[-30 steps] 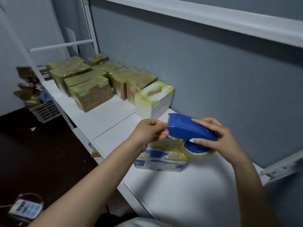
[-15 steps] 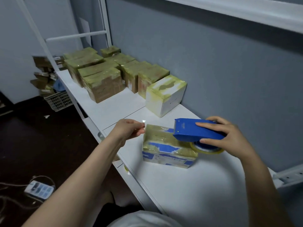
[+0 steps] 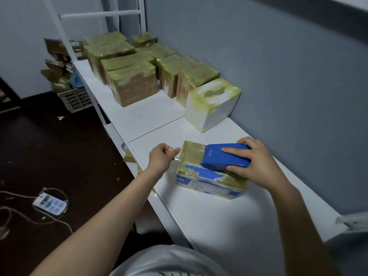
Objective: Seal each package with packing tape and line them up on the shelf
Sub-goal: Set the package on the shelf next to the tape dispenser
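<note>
Two hands are on one package, which lies flat on the white shelf near its front edge. Blue-and-white print shows through its yellowish wrap. The right hand grasps the blue tape dispenser, which rests on the package top. The left hand, fingers curled, appears to pinch the tape end just off the package's left edge.

Judgement: sealing step, with a strip drawn out but not yet laid. The next move calls for the strip to be pressed down over the left edge, run flat and then cut. Slack tape could wrinkle or fold onto itself.

On the dark floor to the left lies a power strip with looped cord. Further along the shelf, a taped white box stands against the grey wall. Beyond it, taped brown packages stand in two rows, touching. Past the shelf end is a pale slatted crate with loose cardboard above it, too blurred to detail.
</note>
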